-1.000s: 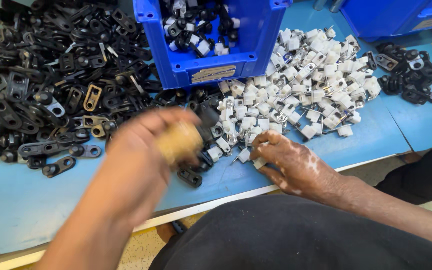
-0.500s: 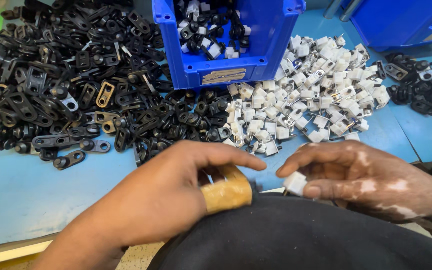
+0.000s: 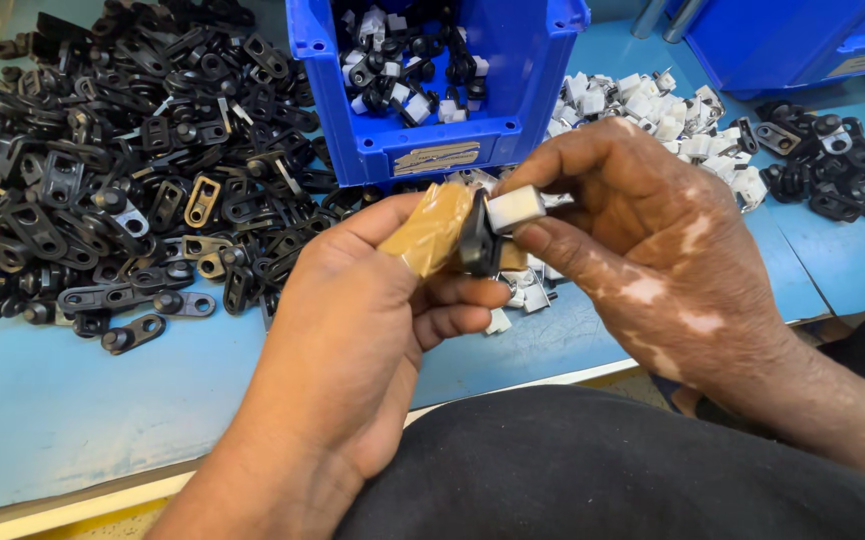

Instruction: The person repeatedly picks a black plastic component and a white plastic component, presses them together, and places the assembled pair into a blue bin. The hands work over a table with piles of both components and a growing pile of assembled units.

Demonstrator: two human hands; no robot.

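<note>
above the lap, the left hand [image 3: 352,330], thumb taped, pinched a black bracket [image 3: 476,240] while the right hand [image 3: 652,250] held a white clip [image 3: 514,208] against it, seemingly mid-fitting and wanting a firm push, the desk [image 3: 72,400], black pile [image 3: 102,180] and blue bin [image 3: 432,150] beyond.

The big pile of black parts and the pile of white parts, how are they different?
The heap of flat black metal brackets lies left of the blue plastic bin; the heap of small white plastic blocks lies right of it. The black heap is far bigger and spreads wider. The brackets are long with holes; the blocks are stubby. Both lie loose on the blue table.
</note>
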